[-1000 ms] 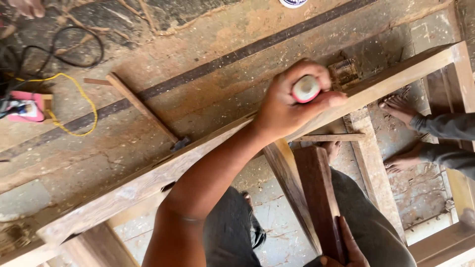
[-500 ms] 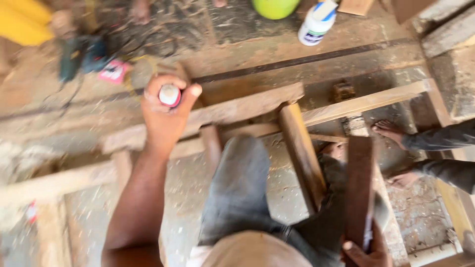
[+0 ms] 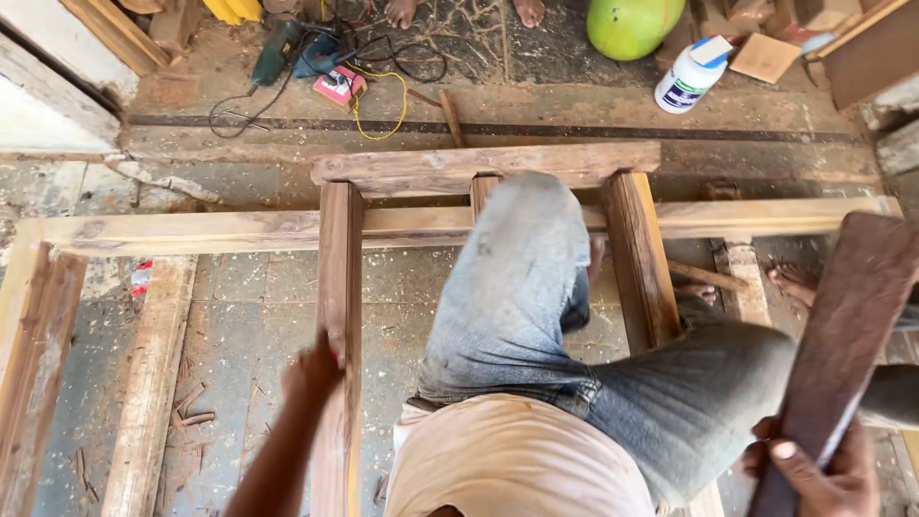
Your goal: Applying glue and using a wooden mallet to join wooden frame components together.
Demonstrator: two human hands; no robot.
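I look straight down over my own knees at a wooden frame point(image 3: 459, 222) lying flat on the dusty floor point(image 3: 239, 306). My left hand point(image 3: 316, 369) rests against the left upright rail point(image 3: 341, 316) of the inner ladder-like section, fingers curled against the rail's left edge; it looks like a steadying touch rather than a full grip, though the wrist hides the palm and I cannot tell how tightly the fingers close. The rail runs from the near edge of the frame up to the short crosspiece point(image 3: 483, 165) at the far side, so a hand there would keep the loose section from sliding.

My right hand point(image 3: 814, 469) is wrapped around the lower end of a dark wooden plank point(image 3: 842, 335), thumb and fingers closed on it. The plank rises at a slant over the frame's near right corner, held clear of the floor and of the other pieces, touching none of them.

My jeans-clad leg point(image 3: 522, 287) crosses the middle of the frame, weighing it down between the centre and right uprights. Another person's bare foot point(image 3: 793, 282) shows at the right edge, beside the long rail.

Beyond the far edge lie a power drill point(image 3: 278, 50) with its tangled cable, a white glue bottle point(image 3: 689, 78) and a green round object point(image 3: 634, 26), kept off the frame.
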